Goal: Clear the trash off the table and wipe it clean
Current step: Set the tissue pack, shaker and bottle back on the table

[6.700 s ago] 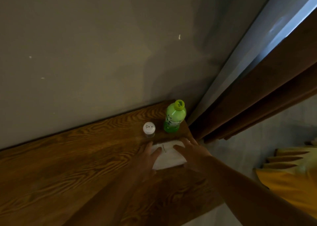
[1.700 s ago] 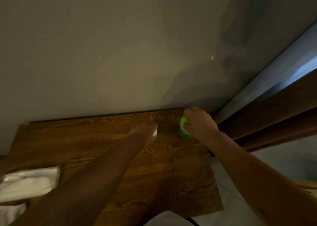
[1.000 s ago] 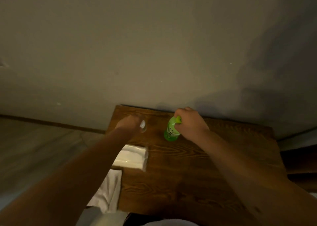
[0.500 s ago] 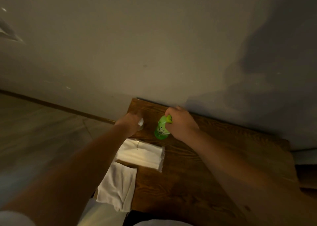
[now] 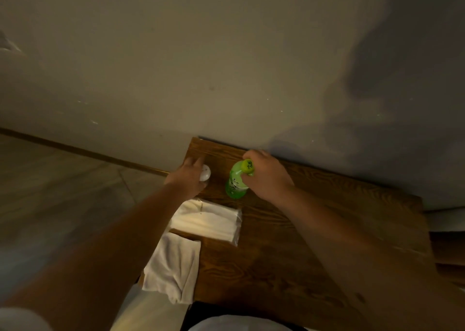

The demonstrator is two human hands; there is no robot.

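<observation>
Green plastic bottle [image 5: 236, 184] w/ yellow-green cap stands upright on the wood-grain table [image 5: 289, 255], near the back edge by the wall [image 5: 201, 66]. Right hand [image 5: 265, 177] is curled round the neck/shoulder, fingers wrapped close together just under the cap, thumb side facing cam. Left hand [image 5: 187, 179] is cupped over a small white-capped shaker [image 5: 205, 172], fingers bent round its far side; the cap pokes out right of the fingers, body mostly hidden. Shaker and bottle are near each other, not touching. Just below the left wrist lies a clear-wrapped tissue pack [image 5: 211, 221], flat on the table. A white cloth [image 5: 173, 268] sits nearer the cam, draped over the table's left edge. Lighting dim, some blur.
</observation>
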